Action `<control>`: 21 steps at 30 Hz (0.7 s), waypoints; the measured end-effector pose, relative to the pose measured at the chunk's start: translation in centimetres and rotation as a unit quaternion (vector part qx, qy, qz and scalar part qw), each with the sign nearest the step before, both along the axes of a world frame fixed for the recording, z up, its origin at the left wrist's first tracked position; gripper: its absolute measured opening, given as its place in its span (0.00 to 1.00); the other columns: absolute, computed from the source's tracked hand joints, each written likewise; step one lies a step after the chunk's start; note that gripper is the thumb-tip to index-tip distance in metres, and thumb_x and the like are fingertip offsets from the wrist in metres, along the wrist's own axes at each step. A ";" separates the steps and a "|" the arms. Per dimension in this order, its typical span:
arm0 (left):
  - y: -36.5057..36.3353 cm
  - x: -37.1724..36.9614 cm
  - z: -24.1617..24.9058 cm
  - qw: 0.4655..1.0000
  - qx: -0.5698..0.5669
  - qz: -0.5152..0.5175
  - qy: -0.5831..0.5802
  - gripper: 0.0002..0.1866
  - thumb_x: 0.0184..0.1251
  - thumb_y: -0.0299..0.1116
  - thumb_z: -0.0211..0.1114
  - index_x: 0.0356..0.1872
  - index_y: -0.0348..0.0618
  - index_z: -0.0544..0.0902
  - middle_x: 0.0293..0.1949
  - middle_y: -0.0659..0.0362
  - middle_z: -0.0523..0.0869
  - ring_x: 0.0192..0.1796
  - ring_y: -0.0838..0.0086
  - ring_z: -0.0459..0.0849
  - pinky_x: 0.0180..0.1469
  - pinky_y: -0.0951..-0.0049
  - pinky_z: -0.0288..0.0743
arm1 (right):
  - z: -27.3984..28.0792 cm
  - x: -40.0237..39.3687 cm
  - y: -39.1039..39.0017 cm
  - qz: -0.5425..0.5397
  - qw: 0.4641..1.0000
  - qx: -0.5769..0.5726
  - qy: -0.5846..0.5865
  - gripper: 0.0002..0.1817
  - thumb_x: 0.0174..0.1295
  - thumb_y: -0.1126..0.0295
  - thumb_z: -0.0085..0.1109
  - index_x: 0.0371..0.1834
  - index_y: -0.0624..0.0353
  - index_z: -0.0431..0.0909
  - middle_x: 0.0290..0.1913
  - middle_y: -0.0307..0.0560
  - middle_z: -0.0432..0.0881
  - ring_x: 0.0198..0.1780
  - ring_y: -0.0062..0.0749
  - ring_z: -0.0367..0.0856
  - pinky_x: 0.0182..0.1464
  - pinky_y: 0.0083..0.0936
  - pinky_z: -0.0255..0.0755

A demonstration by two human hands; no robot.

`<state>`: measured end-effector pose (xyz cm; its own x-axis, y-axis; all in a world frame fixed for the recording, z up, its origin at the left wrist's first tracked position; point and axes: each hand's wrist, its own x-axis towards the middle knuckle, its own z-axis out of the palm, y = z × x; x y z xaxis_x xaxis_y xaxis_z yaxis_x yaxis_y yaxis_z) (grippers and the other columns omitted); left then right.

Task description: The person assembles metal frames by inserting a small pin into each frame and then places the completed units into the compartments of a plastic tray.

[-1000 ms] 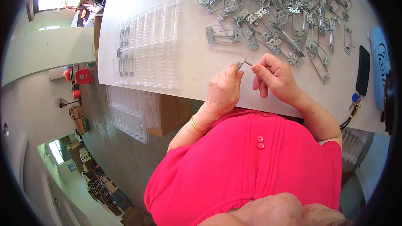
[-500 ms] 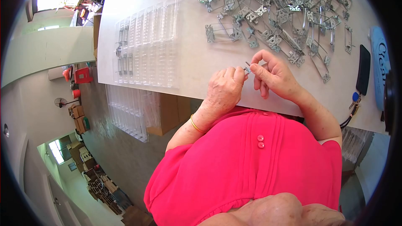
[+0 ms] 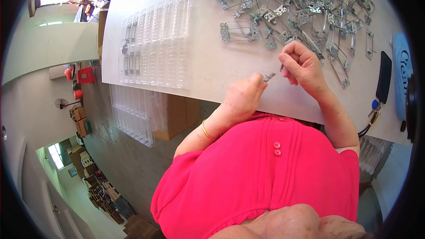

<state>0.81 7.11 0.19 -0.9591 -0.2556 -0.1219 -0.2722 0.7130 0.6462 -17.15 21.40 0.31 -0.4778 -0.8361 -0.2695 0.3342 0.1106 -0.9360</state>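
Note:
My left hand (image 3: 242,98), with a gold bangle on the wrist, pinches a small metal clip part (image 3: 268,77) just above the white table's (image 3: 208,68) near edge. My right hand (image 3: 302,66) is a little to the right and farther in, fingers curled, pinching what looks like a thin pin at its fingertips. The two hands are apart. Right behind my right hand lies a big pile of metal wire frames and brackets (image 3: 301,4), spread across the far side of the table.
A clear plastic compartment tray (image 3: 155,44) lies on the table's left part, with a few parts in its leftmost slots. A black phone (image 3: 384,75), a blue tube (image 3: 403,77) and keys (image 3: 375,104) lie at right. More clear trays (image 3: 133,115) and a cardboard box (image 3: 177,115) sit below the table.
The hands were together working on one small part; they have now separated. My right hand moved up and right toward the pile, while my left keeps the metal part.

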 end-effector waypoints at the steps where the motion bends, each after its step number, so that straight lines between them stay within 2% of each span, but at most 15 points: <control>1: -0.3 0.0 0.2 1.000 0.000 0.000 0.001 0.11 0.82 0.38 0.55 0.44 0.40 0.77 0.27 0.56 0.80 0.28 0.63 0.80 0.34 0.63 0.73 | -0.1 0.2 0.0 0.000 1.000 0.000 0.001 0.05 0.75 0.70 0.59 0.42 0.57 0.75 0.30 0.37 0.83 0.25 0.14 0.77 0.24 0.14 0.69; 3: -1.1 -0.1 0.8 0.957 0.278 0.077 -0.014 0.19 0.86 0.45 0.48 0.46 0.39 0.77 0.25 0.62 0.77 0.25 0.76 0.73 0.30 0.72 0.70 | -0.4 0.7 -0.1 -0.016 0.994 -0.108 0.003 0.03 0.75 0.72 0.58 0.45 0.58 0.74 0.34 0.42 0.86 0.27 0.17 0.82 0.25 0.15 0.74; 4: -1.1 -0.2 0.9 0.949 0.304 0.084 -0.010 0.23 0.87 0.51 0.44 0.47 0.40 0.77 0.25 0.66 0.73 0.27 0.84 0.68 0.29 0.79 0.66 | -0.5 0.8 0.0 0.014 0.993 -0.116 -0.010 0.05 0.74 0.74 0.59 0.47 0.59 0.73 0.36 0.44 0.87 0.30 0.18 0.84 0.28 0.16 0.77; 7: -1.2 -0.2 0.8 0.927 0.358 0.105 -0.018 0.23 0.87 0.50 0.44 0.47 0.39 0.77 0.26 0.66 0.74 0.26 0.84 0.69 0.29 0.79 0.66 | -1.5 2.3 -0.2 0.001 0.992 -0.126 0.006 0.05 0.74 0.74 0.60 0.46 0.59 0.73 0.35 0.43 0.87 0.30 0.19 0.84 0.28 0.16 0.78; 8: -1.1 -0.3 0.8 0.927 0.359 0.104 -0.018 0.23 0.87 0.50 0.44 0.47 0.39 0.77 0.26 0.66 0.74 0.26 0.84 0.69 0.29 0.79 0.66 | -1.2 2.6 -0.4 -0.020 0.993 -0.109 0.041 0.05 0.73 0.75 0.61 0.41 0.60 0.75 0.34 0.42 0.87 0.29 0.18 0.84 0.28 0.17 0.76; 9: -1.0 -0.4 1.0 0.927 0.359 0.105 -0.017 0.23 0.87 0.50 0.44 0.47 0.39 0.77 0.25 0.67 0.74 0.26 0.84 0.68 0.29 0.79 0.66 | -1.4 2.6 -0.4 -0.021 0.993 -0.108 0.041 0.05 0.73 0.75 0.61 0.41 0.60 0.75 0.34 0.42 0.87 0.29 0.18 0.84 0.28 0.17 0.76; 11: -0.8 -0.4 1.0 0.927 0.360 0.105 -0.015 0.23 0.87 0.50 0.44 0.47 0.39 0.77 0.25 0.67 0.74 0.26 0.85 0.68 0.29 0.79 0.66 | -2.2 2.4 -0.4 -0.050 0.933 -0.108 0.339 0.07 0.71 0.74 0.64 0.35 0.61 0.76 0.29 0.41 0.85 0.26 0.17 0.82 0.27 0.19 0.73; 12: -0.8 -0.5 0.8 0.942 0.321 0.100 0.012 0.21 0.87 0.48 0.46 0.47 0.38 0.77 0.24 0.64 0.75 0.25 0.80 0.70 0.29 0.76 0.68 | -2.1 2.3 -0.3 -0.050 0.933 -0.110 0.340 0.07 0.71 0.74 0.64 0.35 0.61 0.76 0.29 0.41 0.85 0.26 0.17 0.82 0.27 0.19 0.73; 14: -0.3 -0.6 0.6 0.954 0.279 0.097 0.041 0.20 0.86 0.46 0.48 0.46 0.38 0.77 0.24 0.61 0.76 0.24 0.75 0.72 0.29 0.73 0.69 | -1.8 2.2 -0.2 -0.026 0.882 -0.071 0.465 0.09 0.70 0.73 0.65 0.32 0.61 0.77 0.23 0.40 0.82 0.23 0.17 0.80 0.25 0.22 0.71; 15: 0.1 -0.7 0.5 0.979 0.175 0.086 0.062 0.15 0.84 0.41 0.52 0.46 0.38 0.76 0.24 0.56 0.77 0.24 0.66 0.76 0.30 0.67 0.71 | -1.8 2.5 -0.3 -0.025 0.881 -0.075 0.466 0.09 0.70 0.73 0.65 0.32 0.61 0.77 0.23 0.40 0.82 0.23 0.17 0.80 0.25 0.22 0.71; 16: 0.4 -0.8 0.5 0.992 0.068 0.074 0.082 0.11 0.82 0.36 0.56 0.45 0.38 0.76 0.24 0.51 0.79 0.25 0.56 0.79 0.30 0.61 0.73 | -1.9 3.0 -0.4 -0.017 0.926 -0.059 0.373 0.10 0.71 0.71 0.64 0.32 0.61 0.77 0.21 0.40 0.81 0.22 0.17 0.79 0.24 0.22 0.70; 17: 0.7 -0.9 0.0 0.991 0.062 0.079 0.084 0.11 0.82 0.36 0.56 0.45 0.38 0.76 0.24 0.51 0.79 0.25 0.56 0.79 0.30 0.61 0.73 | -1.8 3.5 -0.5 -0.006 0.960 -0.044 0.277 0.10 0.72 0.70 0.64 0.32 0.61 0.77 0.19 0.39 0.79 0.20 0.18 0.77 0.22 0.22 0.69; 18: 0.6 -0.9 -0.6 0.990 0.026 0.063 0.123 0.07 0.79 0.32 0.59 0.44 0.38 0.75 0.25 0.48 0.79 0.28 0.50 0.80 0.32 0.57 0.73 | -1.4 3.3 -0.6 0.025 0.981 -0.024 0.192 0.12 0.74 0.69 0.60 0.31 0.60 0.76 0.18 0.38 0.78 0.19 0.17 0.75 0.20 0.21 0.65; 19: 0.4 -0.9 -1.0 0.986 -0.015 0.049 0.160 0.05 0.75 0.27 0.61 0.44 0.38 0.75 0.26 0.44 0.79 0.31 0.44 0.81 0.33 0.53 0.74 | -0.6 2.7 -0.6 0.038 0.979 -0.039 0.194 0.12 0.74 0.69 0.60 0.31 0.60 0.76 0.18 0.38 0.78 0.19 0.17 0.75 0.20 0.21 0.65; 21: -0.2 -0.9 -0.9 0.982 -0.059 0.049 0.171 0.06 0.72 0.24 0.63 0.43 0.38 0.75 0.26 0.45 0.81 0.31 0.46 0.82 0.33 0.52 0.73 | 1.0 1.7 -0.4 0.136 0.988 0.053 0.043 0.13 0.75 0.68 0.58 0.30 0.59 0.76 0.17 0.35 0.78 0.18 0.16 0.73 0.20 0.19 0.62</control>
<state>-0.07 6.92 -0.74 -0.9089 -0.3417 0.2392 -0.1243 0.7694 0.6266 -15.46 20.96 1.33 -0.2652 -0.9059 -0.3301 0.1985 0.2837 -0.9381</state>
